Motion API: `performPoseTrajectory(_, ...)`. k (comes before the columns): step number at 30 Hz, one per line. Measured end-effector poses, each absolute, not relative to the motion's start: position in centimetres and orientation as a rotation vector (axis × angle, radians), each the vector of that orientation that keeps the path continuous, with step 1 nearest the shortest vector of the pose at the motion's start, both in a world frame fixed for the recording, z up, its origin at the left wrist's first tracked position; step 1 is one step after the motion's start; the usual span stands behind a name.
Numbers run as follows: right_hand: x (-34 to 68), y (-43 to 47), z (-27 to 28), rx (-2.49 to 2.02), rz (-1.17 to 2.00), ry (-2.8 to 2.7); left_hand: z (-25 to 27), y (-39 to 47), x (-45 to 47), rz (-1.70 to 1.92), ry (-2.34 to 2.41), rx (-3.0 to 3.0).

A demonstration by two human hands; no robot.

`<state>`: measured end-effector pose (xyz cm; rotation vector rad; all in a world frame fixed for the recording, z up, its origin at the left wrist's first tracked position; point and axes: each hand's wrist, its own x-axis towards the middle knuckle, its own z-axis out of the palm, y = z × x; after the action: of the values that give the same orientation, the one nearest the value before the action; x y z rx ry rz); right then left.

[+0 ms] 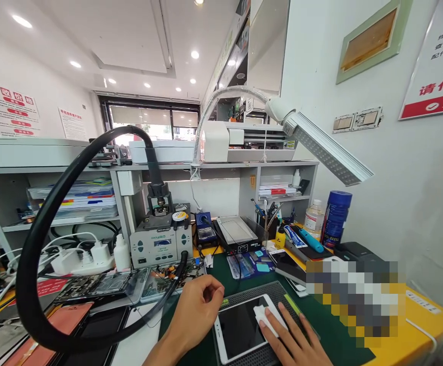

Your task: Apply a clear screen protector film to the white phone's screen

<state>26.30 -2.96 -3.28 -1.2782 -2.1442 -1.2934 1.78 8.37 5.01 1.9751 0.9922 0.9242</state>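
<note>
Head view gives me a white-framed tablet [240,328] lying flat, face up, its screen dark and glossy inside a pale border. It rests on a dark, dotted pad [278,288], which sits on a green mat [336,330] over the yellow worktop [433,323]; I place it toward the near side, well in from the worktop's right edge. A crumpled white wipe [261,313] covers part of the screen toward the tablet's right end.

I see the right hand [295,338] coming in from the near side, palm down, its fingers spread and fairly straight. The fingertips reach across the wipe and the tablet's right border, with the wipe partly beneath them; nothing is pinched there that I can make out. The left hand [202,305] is beside the tablet's far left corner, back of the hand toward me, fingers curled in and thumb and forefinger brought close together. I cannot tell from this angle whether it pinches anything or touches the tablet.

Left of that wrist, a thick black hose [25,274] loops from a grey station [156,247]. Just in front of the station lies a clear tray [168,277] of small parts, toward the worktop's far edge.
</note>
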Motion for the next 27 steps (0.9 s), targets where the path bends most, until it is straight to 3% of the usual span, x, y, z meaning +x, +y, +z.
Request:
performPoseTrajectory(5, 27.0, -2.8, -4.2, -1.433, -1.039, -2.240, 4.9, 8.7, 1.7, 0.931, 1.009, 1.993)
performPoseTrajectory(11, 26.2, -2.7, -2.2, -1.931, -0.180, -2.294, 4.9, 8.9, 1.4, 0.949, 1.031, 2.000)
performPoseTrajectory(14, 25.2, -2.4, -0.2, -2.067, 0.105, -2.213, 5.0, 8.9, 1.3, 0.963, 1.031, 2.008)
performPoseTrajectory(19, 24.5, -1.7, 0.9, -2.083, 0.175, -2.143, 5.0, 9.0, 1.2, 0.982, 1.025, 2.016)
performPoseTrajectory(27, 22.4, -0.9, -0.4, -1.835, -0.009, -2.277, 5.1, 9.1, 1.2, 1.013, 1.025, 2.020)
